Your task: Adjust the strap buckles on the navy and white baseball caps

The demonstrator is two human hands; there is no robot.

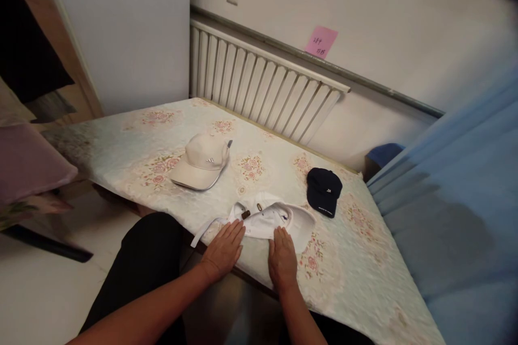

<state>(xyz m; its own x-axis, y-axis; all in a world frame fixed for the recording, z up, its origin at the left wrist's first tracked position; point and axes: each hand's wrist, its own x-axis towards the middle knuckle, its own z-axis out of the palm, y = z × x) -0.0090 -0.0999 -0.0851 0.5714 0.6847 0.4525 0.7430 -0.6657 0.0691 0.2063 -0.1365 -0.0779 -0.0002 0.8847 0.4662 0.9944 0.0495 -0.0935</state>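
A white cap [279,217] lies flattened near the front edge of the floral-covered table [356,259]. My left hand [223,250] rests flat on its left side, by the strap, fingers stretched out. Flat on the cap's near edge lies my right hand [282,259], its fingers together and straight. A beige cap [202,160] sits further back to the left. A dark navy cap [324,191] sits to the right of the white one.
A white radiator [263,86] runs along the wall behind the table, with a pink note [321,41] above it. A blue curtain [465,215] hangs at the right. A pink cushion [28,161] is at the left. My dark-trousered legs [141,269] are below the table edge.
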